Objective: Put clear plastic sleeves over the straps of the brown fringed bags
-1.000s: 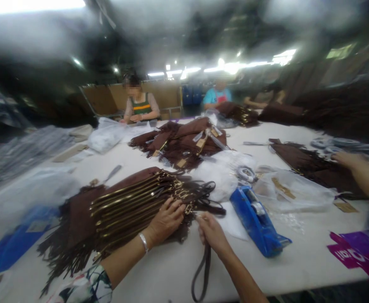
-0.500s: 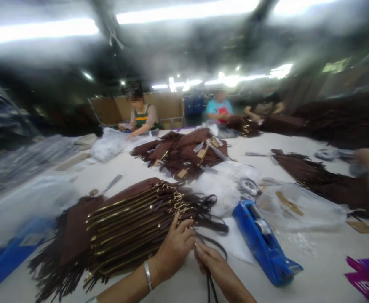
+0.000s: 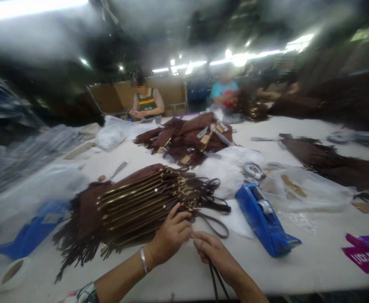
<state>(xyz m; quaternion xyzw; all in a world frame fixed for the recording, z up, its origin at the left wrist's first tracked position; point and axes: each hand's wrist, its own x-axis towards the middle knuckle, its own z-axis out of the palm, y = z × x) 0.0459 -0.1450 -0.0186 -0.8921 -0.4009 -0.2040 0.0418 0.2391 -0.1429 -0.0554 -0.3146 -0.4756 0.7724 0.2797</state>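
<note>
My left hand (image 3: 173, 229), a silver bangle at its wrist, is at the near right corner of a row of brown fringed bags (image 3: 134, 206) with gold zips. Its index finger points up and its other fingers bend inward; what they grip is hidden. Touching its fingertips, my right hand (image 3: 214, 254) is closed around a thin dark brown strap (image 3: 216, 280), with two lengths hanging below. Gold clasps (image 3: 183, 185) and more dark straps (image 3: 214, 206) lie just beyond my hands.
To the right stand a blue tape dispenser (image 3: 265, 223) and a plastic bag (image 3: 307, 195). Another blue dispenser (image 3: 29, 233) and a tape roll (image 3: 12, 275) are at left. A heap of brown bags (image 3: 187, 141) lies farther back. Co-workers (image 3: 146, 103) sit across the table.
My view has shifted, bringing the tape roll in at lower left. My hands stay together by the bags. The blurred hand at the right edge is gone, and the far-left co-worker's hands have lifted.
</note>
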